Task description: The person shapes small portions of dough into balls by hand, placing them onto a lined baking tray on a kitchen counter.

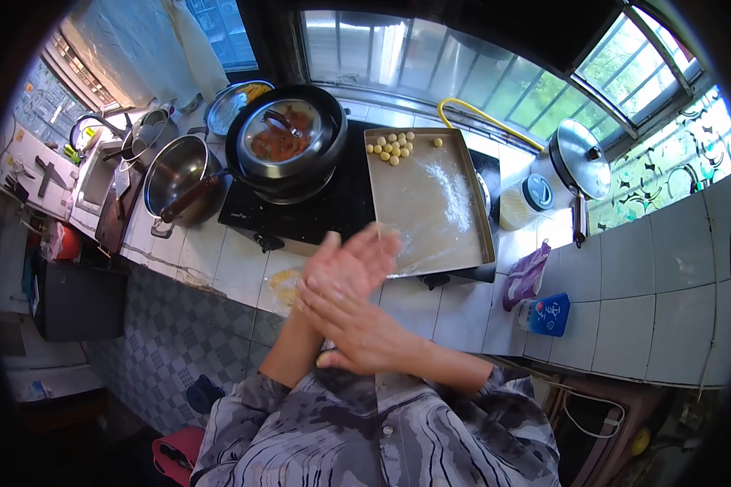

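Palm up, my left hand point(350, 259) is slightly blurred with its fingers extended, just in front of a metal baking tray. Across the heel of that palm and the wrist lies my right hand point(356, 325), nearly flat; whether anything is between the palms is hidden. Several small pale-yellow dough balls point(394, 146) are clustered at the tray's far left corner, and one ball point(438, 142) lies apart. White powder point(451, 195) is spread over the right half of the baking tray point(402, 231). Partly behind my left hand, a yellowish lump in clear plastic point(285, 286) rests on the counter.
The tray lies on a black gas stove point(341, 213). Left of it are a lidded pan point(292, 176) with a wooden handle and a steel pot point(176, 170). Rightward stand a lidded jar point(521, 204), a lidded saucepan point(575, 161), a purple bag point(527, 274) and a blue-and-white packet point(545, 315).
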`<action>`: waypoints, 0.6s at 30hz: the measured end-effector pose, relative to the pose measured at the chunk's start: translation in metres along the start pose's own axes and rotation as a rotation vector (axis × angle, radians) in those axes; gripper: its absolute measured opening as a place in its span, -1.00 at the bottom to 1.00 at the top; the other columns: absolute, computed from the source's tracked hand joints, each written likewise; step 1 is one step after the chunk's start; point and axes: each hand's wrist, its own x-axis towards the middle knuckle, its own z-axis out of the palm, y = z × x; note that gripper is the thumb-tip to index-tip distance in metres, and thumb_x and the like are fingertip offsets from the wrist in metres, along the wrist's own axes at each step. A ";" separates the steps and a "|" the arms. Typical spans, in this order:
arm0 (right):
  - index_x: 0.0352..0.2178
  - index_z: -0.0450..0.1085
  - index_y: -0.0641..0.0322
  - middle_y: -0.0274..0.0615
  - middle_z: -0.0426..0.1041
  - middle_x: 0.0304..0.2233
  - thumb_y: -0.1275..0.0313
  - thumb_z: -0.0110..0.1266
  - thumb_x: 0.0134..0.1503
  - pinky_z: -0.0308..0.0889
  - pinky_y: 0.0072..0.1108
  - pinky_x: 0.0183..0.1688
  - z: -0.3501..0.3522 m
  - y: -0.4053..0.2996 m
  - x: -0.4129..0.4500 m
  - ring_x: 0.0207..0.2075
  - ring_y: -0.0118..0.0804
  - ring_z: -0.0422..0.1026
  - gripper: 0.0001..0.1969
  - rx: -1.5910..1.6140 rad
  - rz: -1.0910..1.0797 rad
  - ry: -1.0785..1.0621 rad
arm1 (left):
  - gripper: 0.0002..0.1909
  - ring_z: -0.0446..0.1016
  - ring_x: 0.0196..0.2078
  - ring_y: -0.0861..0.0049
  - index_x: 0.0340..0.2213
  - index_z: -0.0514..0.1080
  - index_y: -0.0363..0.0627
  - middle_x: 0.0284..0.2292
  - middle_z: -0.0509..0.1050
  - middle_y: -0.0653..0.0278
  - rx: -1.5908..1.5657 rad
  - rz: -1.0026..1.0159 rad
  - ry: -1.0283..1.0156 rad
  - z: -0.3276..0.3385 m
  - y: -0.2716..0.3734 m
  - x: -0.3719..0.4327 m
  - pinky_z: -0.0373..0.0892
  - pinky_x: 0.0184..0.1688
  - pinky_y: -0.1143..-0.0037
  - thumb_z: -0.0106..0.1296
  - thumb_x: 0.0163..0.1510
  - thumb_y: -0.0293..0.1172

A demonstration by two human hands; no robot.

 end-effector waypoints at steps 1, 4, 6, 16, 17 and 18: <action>0.12 0.01 0.42 0.17 0.00 0.17 0.10 0.07 -0.03 -0.14 -0.23 0.24 -0.006 0.006 0.004 0.25 0.02 -0.06 -0.20 -0.054 -0.042 -0.042 | -0.28 -0.07 0.27 0.20 0.17 -0.09 -0.31 0.20 -0.04 -0.04 0.007 -0.126 -0.066 0.000 -0.010 0.005 -0.08 0.26 0.31 -0.49 0.20 0.08; 0.11 0.07 0.34 0.07 0.03 0.18 0.13 0.10 -0.06 -0.13 -0.21 0.23 -0.029 0.014 -0.020 0.23 0.01 -0.01 -0.23 -0.005 0.129 0.006 | -0.30 -0.11 0.28 0.19 0.17 -0.11 -0.32 0.21 -0.07 -0.06 -0.062 -0.039 0.021 0.018 -0.017 -0.001 -0.14 0.28 0.32 -0.49 0.22 0.03; 0.12 0.06 0.34 0.02 0.06 0.17 0.15 0.10 -0.07 -0.21 -0.21 0.25 -0.028 0.005 -0.040 0.25 -0.01 -0.05 -0.22 -0.004 0.017 -0.026 | -0.32 -0.18 0.29 0.18 0.18 -0.13 -0.33 0.22 -0.12 -0.07 -0.057 0.026 0.025 0.017 -0.021 0.004 -0.20 0.29 0.32 -0.51 0.23 0.00; 0.18 -0.10 0.38 0.05 -0.06 0.22 -0.07 -0.24 0.13 -0.46 -0.18 0.26 -0.060 0.029 -0.071 0.29 -0.02 -0.21 -0.20 0.008 0.071 0.087 | -0.36 -0.22 0.30 0.20 0.17 -0.11 -0.35 0.22 -0.10 -0.03 -0.175 0.072 -0.005 0.046 -0.059 0.016 -0.26 0.30 0.32 -0.60 0.25 -0.06; 0.19 -0.12 0.39 0.06 -0.08 0.23 -0.08 -0.32 0.16 -0.47 -0.18 0.26 -0.061 0.031 -0.073 0.29 0.00 -0.22 -0.21 0.161 0.089 0.216 | -0.37 -0.21 0.30 0.21 0.16 -0.11 -0.36 0.22 -0.10 -0.03 -0.214 0.069 0.001 0.050 -0.062 0.017 -0.26 0.30 0.32 -0.59 0.26 -0.07; 0.19 -0.15 0.42 0.07 -0.12 0.24 -0.07 -0.41 0.19 -0.46 -0.18 0.26 -0.064 0.032 -0.074 0.29 0.02 -0.24 -0.23 0.190 0.079 0.212 | -0.37 -0.21 0.30 0.23 0.17 -0.11 -0.36 0.22 -0.09 -0.03 -0.225 0.071 -0.009 0.051 -0.063 0.018 -0.26 0.30 0.33 -0.58 0.26 -0.07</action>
